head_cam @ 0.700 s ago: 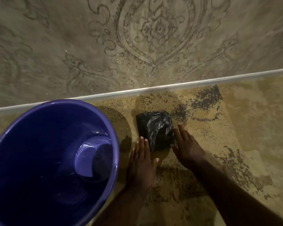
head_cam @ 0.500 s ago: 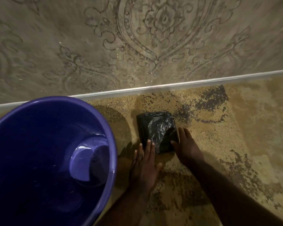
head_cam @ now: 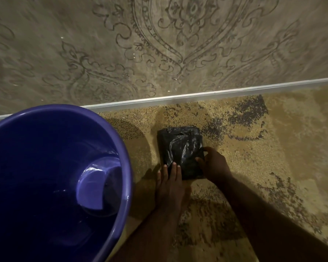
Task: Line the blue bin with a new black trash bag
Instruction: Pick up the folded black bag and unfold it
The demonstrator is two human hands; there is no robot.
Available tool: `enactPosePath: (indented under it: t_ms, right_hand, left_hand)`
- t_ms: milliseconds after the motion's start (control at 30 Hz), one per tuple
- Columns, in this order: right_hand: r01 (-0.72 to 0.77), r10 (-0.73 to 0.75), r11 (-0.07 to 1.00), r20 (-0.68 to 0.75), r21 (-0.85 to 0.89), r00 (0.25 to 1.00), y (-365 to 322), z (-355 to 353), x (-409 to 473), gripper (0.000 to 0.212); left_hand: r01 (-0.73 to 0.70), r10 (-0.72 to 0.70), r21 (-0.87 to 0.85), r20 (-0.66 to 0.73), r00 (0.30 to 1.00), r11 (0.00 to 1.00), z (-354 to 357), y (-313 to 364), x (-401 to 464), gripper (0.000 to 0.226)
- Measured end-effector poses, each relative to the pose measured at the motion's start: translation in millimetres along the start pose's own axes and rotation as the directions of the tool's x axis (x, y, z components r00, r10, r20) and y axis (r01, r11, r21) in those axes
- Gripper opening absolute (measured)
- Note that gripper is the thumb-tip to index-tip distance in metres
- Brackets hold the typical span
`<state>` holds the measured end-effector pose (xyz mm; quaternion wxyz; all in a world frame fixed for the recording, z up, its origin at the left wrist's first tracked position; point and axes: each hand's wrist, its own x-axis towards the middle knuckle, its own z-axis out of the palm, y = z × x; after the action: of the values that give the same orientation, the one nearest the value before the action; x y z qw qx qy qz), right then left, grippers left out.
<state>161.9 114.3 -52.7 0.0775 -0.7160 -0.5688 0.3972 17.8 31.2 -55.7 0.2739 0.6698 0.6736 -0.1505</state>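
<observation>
i see the blue bin (head_cam: 51,178) standing empty just left of my left hand (head_cam: 169,188), a patterned wall (head_cam: 159,44) beyond. the folded black bag (head_cam: 181,151) lies on the speckled floor (head_cam: 254,167) between my hands. left hand lies flat, fingertips on the bag's near edge; right hand (head_cam: 215,164) curls around its right edge, gripping it.
</observation>
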Motion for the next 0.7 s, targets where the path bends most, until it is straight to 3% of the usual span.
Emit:
enactPosePath:
  t_ms: [100,267,367,433,467,533,567,600,700]
  right_hand:
    - [0.071,-0.071,0.997,-0.028,-0.018,0.997,-1.3,3.0,-1.8,0.031]
    - [0.164,-0.174,0.983,-0.138,-0.080,0.975,-5.7,12.5,-11.3,0.019]
    - [0.215,-0.208,0.977,-0.196,0.014,0.958,-5.6,17.5,-19.4,0.016]
    - [0.240,-0.219,0.969,-0.234,0.066,0.947,-6.6,18.1,-26.4,0.019]
    - [0.251,-0.221,0.964,-0.262,0.087,0.939,-8.3,17.2,-30.1,0.021]
    - [0.271,-0.224,0.956,-0.318,0.114,0.921,-16.0,13.1,-38.8,0.023]
    - [0.291,-0.241,0.951,-0.337,0.106,0.910,-21.1,10.6,-44.1,0.022]
    - [0.323,-0.277,0.942,-0.342,0.086,0.898,-27.0,8.0,-50.4,0.020]
    - [0.425,-0.395,0.903,-0.269,0.061,0.878,-43.9,2.6,-71.5,0.018]
  left_hand:
    - [0.021,-0.016,-0.049,0.107,0.994,0.999,-6.1,0.7,4.7,0.082]
    - [0.042,-0.027,-0.085,0.171,0.985,0.996,-9.9,1.9,8.0,0.075]
    - [0.053,-0.033,-0.086,0.216,0.976,0.995,-18.4,1.5,11.1,0.067]
    - [0.079,-0.054,-0.178,0.139,0.989,0.981,-22.8,6.1,9.9,0.061]
    - [0.100,-0.098,-0.273,0.021,0.995,0.957,-24.6,10.5,6.1,0.054]
    - [0.099,-0.260,-0.517,-0.249,0.933,0.850,-30.1,21.3,-3.1,0.040]
    - [0.066,-0.337,-0.637,-0.315,0.887,0.768,-34.2,26.7,-6.9,0.038]
    - [0.031,-0.388,-0.744,-0.312,0.867,0.668,-39.7,32.2,-10.9,0.043]
    - [-0.021,-0.416,-0.950,-0.155,0.896,0.311,-61.2,45.4,-15.8,0.069]
